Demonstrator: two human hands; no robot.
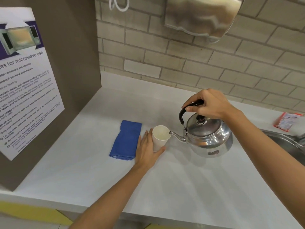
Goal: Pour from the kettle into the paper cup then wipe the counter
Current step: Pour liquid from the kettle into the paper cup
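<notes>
Right hand [209,104]: I grip the kettle [208,138] by its handle, tilted leftward.
Spout: tip at the paper cup [160,138] rim, long axis pointing left.
Left hand [148,149]: fingers loosely cupped, steadying the cup.
Cloth [127,140]: just left of my left hand, the nearer hand.

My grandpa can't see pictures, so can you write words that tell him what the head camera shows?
A person's right hand tips a metal kettle by its black handle, spout at the rim of a paper cup steadied by the left hand on a white counter. A folded blue cloth lies left of the cup.
</notes>
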